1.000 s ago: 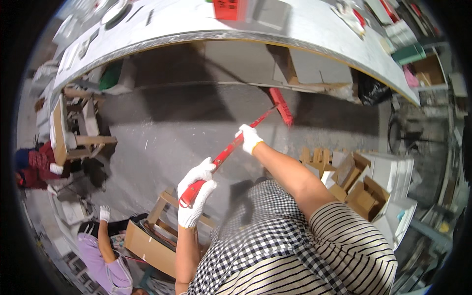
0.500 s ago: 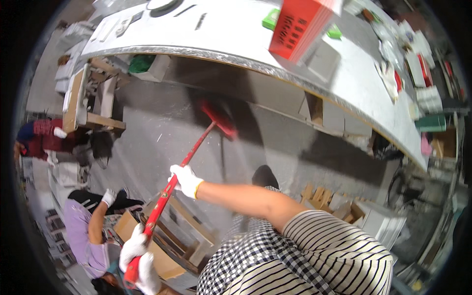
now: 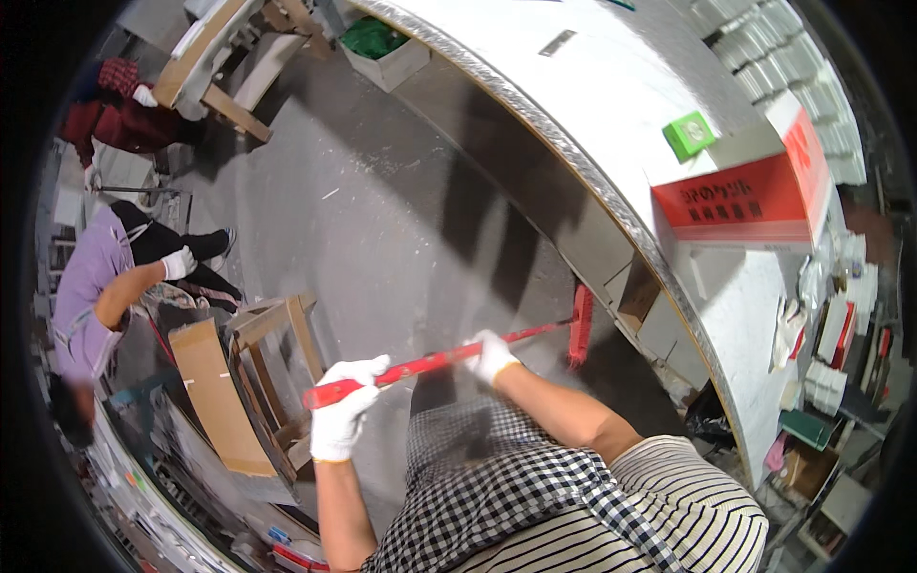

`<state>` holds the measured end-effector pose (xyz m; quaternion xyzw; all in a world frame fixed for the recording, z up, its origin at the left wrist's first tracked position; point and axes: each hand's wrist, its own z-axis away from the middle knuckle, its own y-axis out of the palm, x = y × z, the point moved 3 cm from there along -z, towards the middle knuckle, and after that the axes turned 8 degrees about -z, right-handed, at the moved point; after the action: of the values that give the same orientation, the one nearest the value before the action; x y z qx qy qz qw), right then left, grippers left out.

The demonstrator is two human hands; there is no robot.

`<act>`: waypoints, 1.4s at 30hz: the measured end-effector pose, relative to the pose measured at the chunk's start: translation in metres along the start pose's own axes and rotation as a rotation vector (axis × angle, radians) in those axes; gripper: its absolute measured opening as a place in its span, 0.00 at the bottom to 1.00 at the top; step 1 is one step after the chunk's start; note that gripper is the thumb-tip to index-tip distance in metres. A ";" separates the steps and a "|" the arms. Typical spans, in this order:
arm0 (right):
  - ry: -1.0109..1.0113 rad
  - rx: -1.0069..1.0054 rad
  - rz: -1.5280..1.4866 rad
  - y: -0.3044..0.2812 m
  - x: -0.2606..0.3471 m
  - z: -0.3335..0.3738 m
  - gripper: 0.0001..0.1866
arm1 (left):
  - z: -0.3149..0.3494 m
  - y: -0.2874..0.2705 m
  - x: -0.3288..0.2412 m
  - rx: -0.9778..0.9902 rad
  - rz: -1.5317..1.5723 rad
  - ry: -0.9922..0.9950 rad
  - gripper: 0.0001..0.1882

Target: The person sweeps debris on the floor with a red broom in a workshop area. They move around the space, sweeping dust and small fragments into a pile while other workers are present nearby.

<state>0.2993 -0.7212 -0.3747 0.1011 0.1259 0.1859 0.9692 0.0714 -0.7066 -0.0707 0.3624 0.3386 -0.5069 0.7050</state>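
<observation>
A red push broom [image 3: 420, 367] runs across in front of me, its handle sloping up to the right. My left hand [image 3: 344, 409], in a white glove, is closed round the handle's top end. Farther down the shaft, my right hand [image 3: 491, 357], also gloved in white, grips it. The red bristle head [image 3: 581, 325] is at the floor [image 3: 363, 224], beside the grey-white boards under the long white table [image 3: 611, 105].
On the table stand a red open carton [image 3: 735, 205] and a green box [image 3: 688, 136]. A wooden frame with cardboard [image 3: 222, 396] is at my left. A person in purple [image 3: 91, 277] and one in dark red [image 3: 134, 119] work farther left. A white box [image 3: 392, 67] holds green material.
My view has turned right. The broom head has swung from ahead of me to the right, close to the boards under the table. Both hands keep hold of the handle, which lies flatter across the view.
</observation>
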 end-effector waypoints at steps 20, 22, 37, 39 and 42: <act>-0.003 0.286 0.527 0.236 -0.239 0.066 0.08 | 0.053 -0.188 -0.145 -0.462 -0.006 0.359 0.11; 0.016 0.293 0.517 0.235 -0.230 0.080 0.08 | 0.046 -0.200 -0.152 -0.371 -0.174 0.487 0.13; -0.409 0.253 0.311 0.276 -0.079 0.049 0.07 | -0.018 -0.235 -0.103 -0.396 -0.465 0.186 0.11; -0.516 0.121 0.234 0.267 -0.003 0.004 0.05 | -0.063 -0.168 -0.081 -0.306 0.144 0.151 0.11; -0.549 -0.046 0.366 0.260 0.081 -0.041 0.06 | -0.083 -0.111 -0.048 -0.098 0.168 0.206 0.12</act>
<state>0.2735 -0.4475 -0.3672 0.1464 -0.1647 0.3257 0.9194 -0.0572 -0.6379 -0.0908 0.4048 0.4020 -0.3891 0.7232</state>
